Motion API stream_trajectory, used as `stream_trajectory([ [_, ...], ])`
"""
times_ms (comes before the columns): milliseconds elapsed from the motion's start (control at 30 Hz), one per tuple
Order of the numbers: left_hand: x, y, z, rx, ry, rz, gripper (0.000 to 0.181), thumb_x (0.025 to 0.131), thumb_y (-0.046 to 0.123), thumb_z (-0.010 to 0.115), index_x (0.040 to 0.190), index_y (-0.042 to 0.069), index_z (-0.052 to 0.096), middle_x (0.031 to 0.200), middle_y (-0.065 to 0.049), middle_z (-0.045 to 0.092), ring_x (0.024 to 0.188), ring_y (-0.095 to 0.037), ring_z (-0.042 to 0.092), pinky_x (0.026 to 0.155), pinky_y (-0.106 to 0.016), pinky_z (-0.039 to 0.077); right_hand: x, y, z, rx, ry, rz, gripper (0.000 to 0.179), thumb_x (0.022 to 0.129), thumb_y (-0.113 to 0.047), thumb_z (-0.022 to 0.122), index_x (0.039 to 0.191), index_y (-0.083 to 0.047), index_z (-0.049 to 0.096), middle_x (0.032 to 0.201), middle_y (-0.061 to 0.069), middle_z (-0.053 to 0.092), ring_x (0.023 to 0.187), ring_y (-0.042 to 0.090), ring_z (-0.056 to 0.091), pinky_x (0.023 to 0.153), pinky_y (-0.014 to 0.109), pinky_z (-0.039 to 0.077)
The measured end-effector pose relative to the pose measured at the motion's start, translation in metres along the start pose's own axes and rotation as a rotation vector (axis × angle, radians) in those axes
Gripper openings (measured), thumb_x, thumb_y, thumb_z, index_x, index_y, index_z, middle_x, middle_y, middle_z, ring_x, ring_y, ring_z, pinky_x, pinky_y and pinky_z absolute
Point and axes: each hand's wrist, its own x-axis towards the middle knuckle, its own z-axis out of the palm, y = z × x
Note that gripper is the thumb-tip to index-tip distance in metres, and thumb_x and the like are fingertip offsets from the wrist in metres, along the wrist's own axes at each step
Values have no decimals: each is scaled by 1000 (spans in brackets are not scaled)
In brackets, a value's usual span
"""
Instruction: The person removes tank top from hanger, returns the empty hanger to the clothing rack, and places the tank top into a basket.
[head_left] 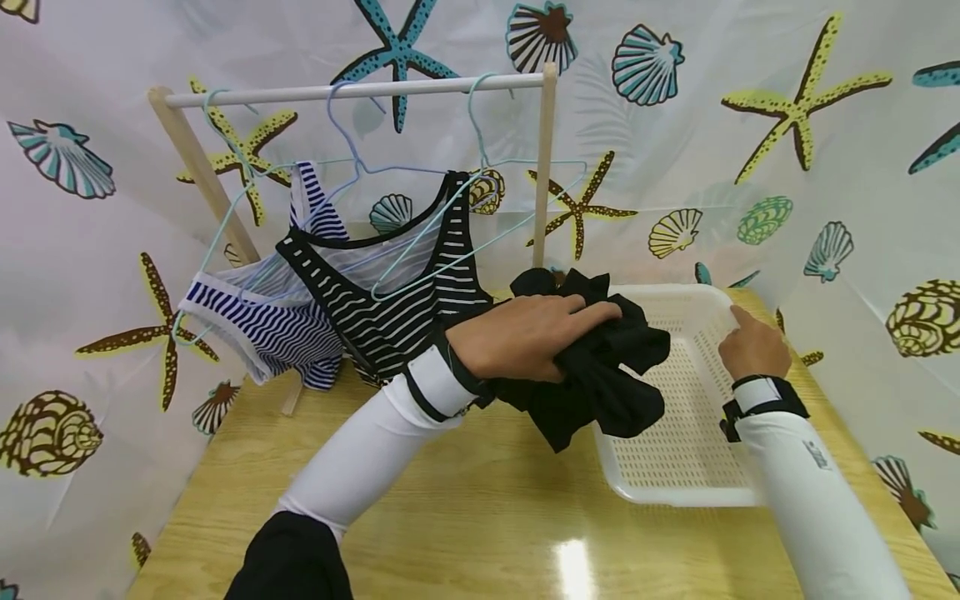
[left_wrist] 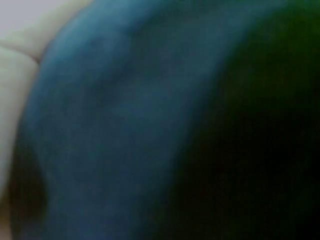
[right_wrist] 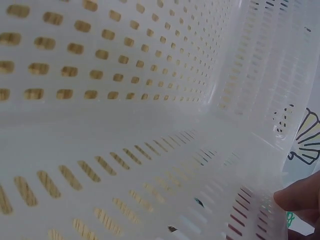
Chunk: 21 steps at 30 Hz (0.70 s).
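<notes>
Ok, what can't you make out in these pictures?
Head view: lower end of the rack's right post, hidden behind the black cloth and left hand.
Left wrist view: cloth's full outline, blurred and cut by the edges.
Right wrist view: most of the right hand, cut off by the right edge.

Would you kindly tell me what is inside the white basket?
In the basket, just bare perforated plastic shows; the black cloth in the left hand hides much of the basket's left side and anything beneath.

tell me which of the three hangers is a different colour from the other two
The middle hanger on the rail: it is bluish purple, while the left hanger and right hanger are pale green.
</notes>
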Motion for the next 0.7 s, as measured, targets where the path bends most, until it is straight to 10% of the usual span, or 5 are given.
stream_trajectory([
  [267, 21, -3, -6, -32, -21, 18, 71, 82, 34, 75, 135, 4, 40, 120, -4, 57, 109, -18, 52, 98, -27, 38, -1, -2, 0, -13, 8, 9, 51, 93, -6, 38, 144, -7, 42, 122, 35, 54, 86, 48, 56, 69, 58, 45],
  [700, 47, 0, -8, -2, 24, 61, 56, 85, 48, 65, 123, 9, 52, 110, -4, 48, 103, -19, 42, 87, -27, 39, 1, 1, 2, -12, 21, 21, 50, 95, -5, 41, 145, -10, 43, 123, 34, 54, 90, 50, 56, 73, 61, 46],
])
